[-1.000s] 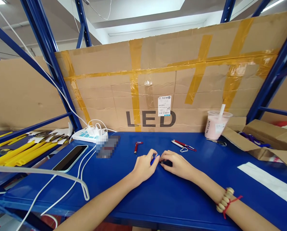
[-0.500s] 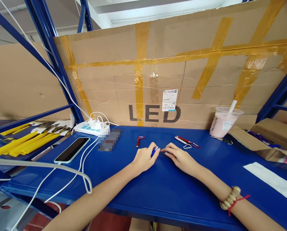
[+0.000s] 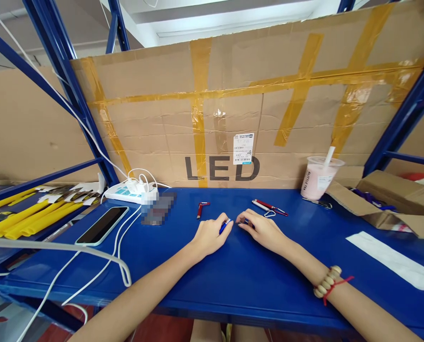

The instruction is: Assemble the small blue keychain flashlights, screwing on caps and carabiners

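Note:
Over the middle of the blue table, my left hand (image 3: 211,236) is closed round a small blue object (image 3: 224,226) with a pale end. Just to its right, my right hand (image 3: 263,228) has its fingers curled; a bit of something dark blue shows between them, too small to name. A narrow gap separates the two hands. Behind my left hand lies a small red tool (image 3: 200,210) with a bent end. Red and silver pen-like items (image 3: 269,207) with a carabiner lie just behind my right hand.
On the left are a phone (image 3: 103,226), a white power strip (image 3: 129,191) with cables, and yellow tubes (image 3: 37,217). To the right stand a pink drink cup (image 3: 317,179), an open cardboard box (image 3: 393,202) and a white strip (image 3: 391,259). Cardboard (image 3: 155,128) rises behind.
The view has turned slightly, so everything sits a little further left. My right hand has drawn slightly away from my left, widening the gap between the fingertips.

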The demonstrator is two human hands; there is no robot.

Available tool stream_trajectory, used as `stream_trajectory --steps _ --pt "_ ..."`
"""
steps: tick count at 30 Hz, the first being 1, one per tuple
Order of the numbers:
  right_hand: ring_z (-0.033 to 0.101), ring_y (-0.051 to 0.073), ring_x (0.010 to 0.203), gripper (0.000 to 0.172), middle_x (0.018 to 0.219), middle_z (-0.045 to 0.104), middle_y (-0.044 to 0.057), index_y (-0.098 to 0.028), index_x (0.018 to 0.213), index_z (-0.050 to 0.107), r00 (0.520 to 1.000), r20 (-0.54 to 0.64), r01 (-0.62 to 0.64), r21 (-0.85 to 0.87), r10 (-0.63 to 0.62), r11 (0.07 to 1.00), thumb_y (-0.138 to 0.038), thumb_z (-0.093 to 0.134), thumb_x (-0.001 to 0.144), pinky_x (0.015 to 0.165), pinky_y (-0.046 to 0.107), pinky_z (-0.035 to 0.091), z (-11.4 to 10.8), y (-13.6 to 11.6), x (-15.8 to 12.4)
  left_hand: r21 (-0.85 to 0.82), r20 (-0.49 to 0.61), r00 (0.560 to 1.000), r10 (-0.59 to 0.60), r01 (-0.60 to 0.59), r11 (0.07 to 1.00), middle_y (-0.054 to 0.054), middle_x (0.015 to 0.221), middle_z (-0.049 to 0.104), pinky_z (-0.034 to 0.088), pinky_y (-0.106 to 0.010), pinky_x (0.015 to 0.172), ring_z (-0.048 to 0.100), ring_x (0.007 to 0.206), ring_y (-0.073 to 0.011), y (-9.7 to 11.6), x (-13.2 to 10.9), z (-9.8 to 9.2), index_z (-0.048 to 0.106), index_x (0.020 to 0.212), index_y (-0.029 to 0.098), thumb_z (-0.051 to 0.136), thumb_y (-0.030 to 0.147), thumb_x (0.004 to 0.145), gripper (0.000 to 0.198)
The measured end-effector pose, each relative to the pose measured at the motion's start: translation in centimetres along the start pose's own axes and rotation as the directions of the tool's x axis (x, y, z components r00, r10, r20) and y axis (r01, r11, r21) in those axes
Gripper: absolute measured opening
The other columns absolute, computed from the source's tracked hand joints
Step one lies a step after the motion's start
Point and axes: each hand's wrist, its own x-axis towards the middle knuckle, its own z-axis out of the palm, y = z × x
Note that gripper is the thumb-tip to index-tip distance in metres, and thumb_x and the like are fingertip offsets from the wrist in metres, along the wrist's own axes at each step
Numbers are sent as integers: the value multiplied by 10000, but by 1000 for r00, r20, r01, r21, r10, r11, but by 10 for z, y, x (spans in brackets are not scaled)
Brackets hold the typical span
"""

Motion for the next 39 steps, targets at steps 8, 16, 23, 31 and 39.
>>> stream_trajectory --steps 8,16,23,31,39 --pt "559 81 663 80 899 610 -31 -205 883 595 997 29 -65 0 65 998 -268 620 841 573 192 354 -6 -7 1 -18 -5 1000 11 -11 1000 12 725 663 346 -237 551 672 705 -202 -2 1 1 479 905 212 328 340 974 209" --pt "558 68 622 161 864 640 -45 -204 836 626 996 17 -88 -2 88 996 -351 680 798 541 191 320 -8 -7 2 -35 -9 1000 6 -6 999 17 668 634 347 -242 545 666 666 -200 0 2 -2 455 880 208 330 332 965 195" --pt "571 77 627 190 814 654 -55 -214 818 636 995 22 -101 3 101 995 -391 693 780 537 192 319 -9 -7 2 -36 -12 1000 2 -2 999 21 667 630 361 -236 550 657 647 -181 0 2 -2 456 880 210 324 338 963 202" --pt "565 82 626 168 807 654 -59 -215 797 639 996 22 -90 20 90 996 -372 697 778 539 196 313 -8 -7 2 -22 -8 1000 5 -5 1000 22 667 633 345 -229 534 660 649 -181 0 1 -2 463 875 209 334 332 965 200" --pt "554 74 569 149 856 646 -41 -221 842 642 998 -37 -42 147 47 988 -354 579 861 566 211 361 -5 -2 1 0 19 1000 14 -14 1000 -1 716 659 377 -228 556 670 697 -196 -1 1 -2 491 944 210 299 332 979 230"
